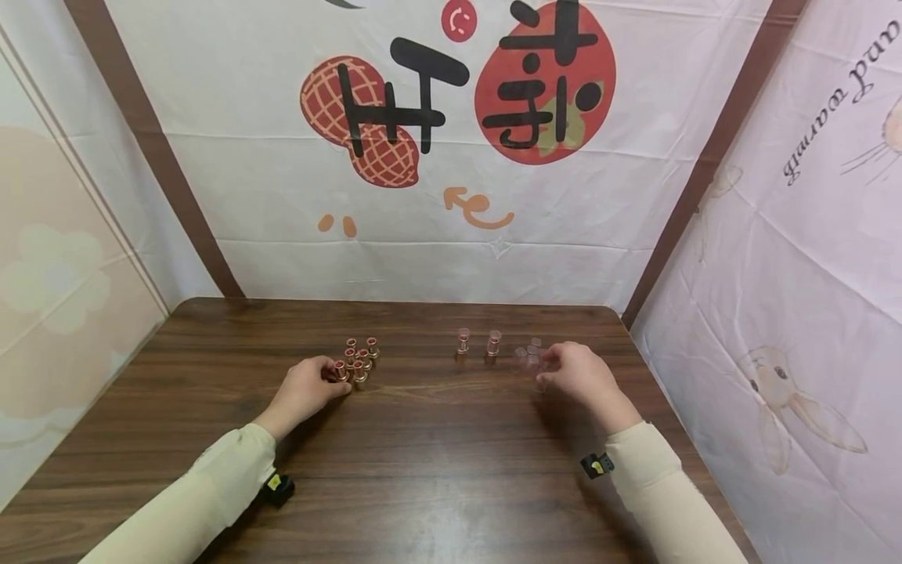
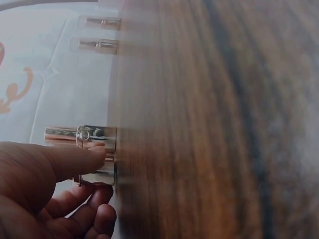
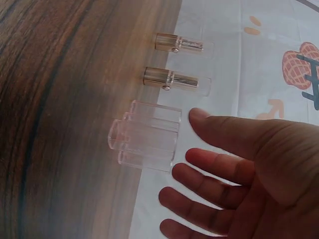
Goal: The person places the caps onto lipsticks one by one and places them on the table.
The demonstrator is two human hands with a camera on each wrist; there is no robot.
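Note:
Several uncapped gold lipstick tubes (image 1: pixel 359 371) stand upright in a cluster on the left of the table. At its near-left edge my left hand (image 1: pixel 301 394) pinches one gold lipstick tube (image 2: pixel 97 132) between thumb and curled fingers; its base is at the tabletop. On the right, several clear caps (image 3: pixel 152 132) stand close together. My right hand (image 1: pixel 583 381) is beside them, its thumb and fingers spread and holding nothing. Between the two groups stand two lipstick tubes with clear caps on, one (image 1: pixel 463 341) to the left of the other (image 1: pixel 494 343).
The dark wooden table (image 1: pixel 423 470) ends at a printed white cloth (image 1: pixel 268 227) hung behind it. More cloth hangs at both sides. A small black device (image 1: pixel 279 487) is at the left cuff and another (image 1: pixel 597 465) at the right cuff.

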